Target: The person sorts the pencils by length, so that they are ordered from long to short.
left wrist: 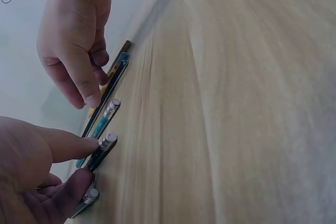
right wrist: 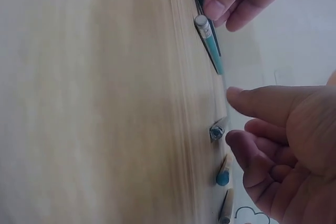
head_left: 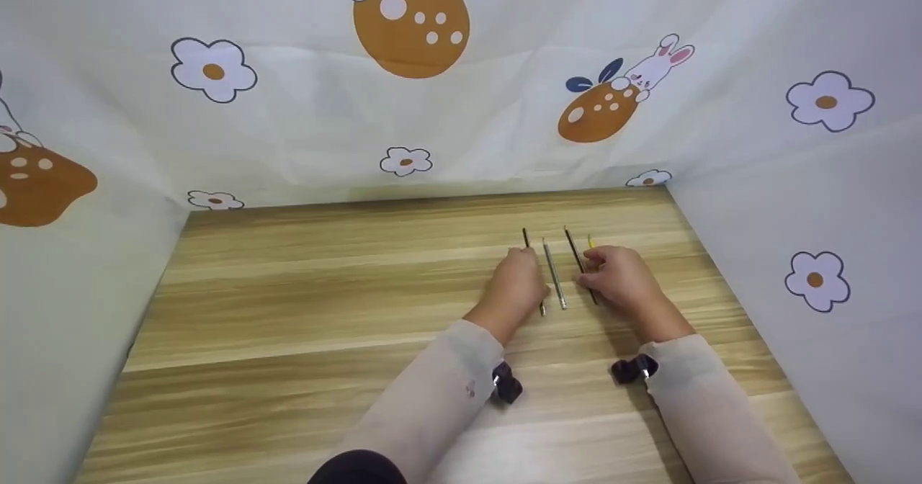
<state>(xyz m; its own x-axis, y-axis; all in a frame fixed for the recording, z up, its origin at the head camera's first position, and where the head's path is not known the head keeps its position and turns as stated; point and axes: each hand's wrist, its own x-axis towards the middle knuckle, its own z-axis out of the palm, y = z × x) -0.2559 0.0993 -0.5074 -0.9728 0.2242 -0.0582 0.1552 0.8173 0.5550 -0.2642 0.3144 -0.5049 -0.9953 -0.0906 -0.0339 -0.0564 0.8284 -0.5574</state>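
Nearest the head camera we logged a dark rounded shape [head_left: 358, 467], too cropped to identify, against the left sleeve [head_left: 432, 390]. Beyond it, on the wood-grain table [head_left: 288, 289], pencils lay roughly side by side toward the far right. We noted the left hand [head_left: 515, 279] over a black pencil [head_left: 526, 237], a teal pencil [head_left: 554, 273] untouched between the hands, and the right hand [head_left: 621, 279] at a slim dark pencil [head_left: 574, 248], a yellow pencil [head_left: 591, 241] just past its fingers. From the left wrist we saw thumb and finger narrowed on the black pencil near its eraser; we judged that a two-sided pinch suits so thin a barrel and prevents rolling. Another eraser-tipped pencil [left wrist: 91, 194] lay beside that hand, mostly hidden. From the right wrist we recorded the right thumb and fingers moderately apart, with nothing visibly gripped; contact with the dark pencil we could not tell. Probably the spacing between the pencils left room for fingertips on either side. A blue-ended pencil [right wrist: 223, 177] lay near its fingers.
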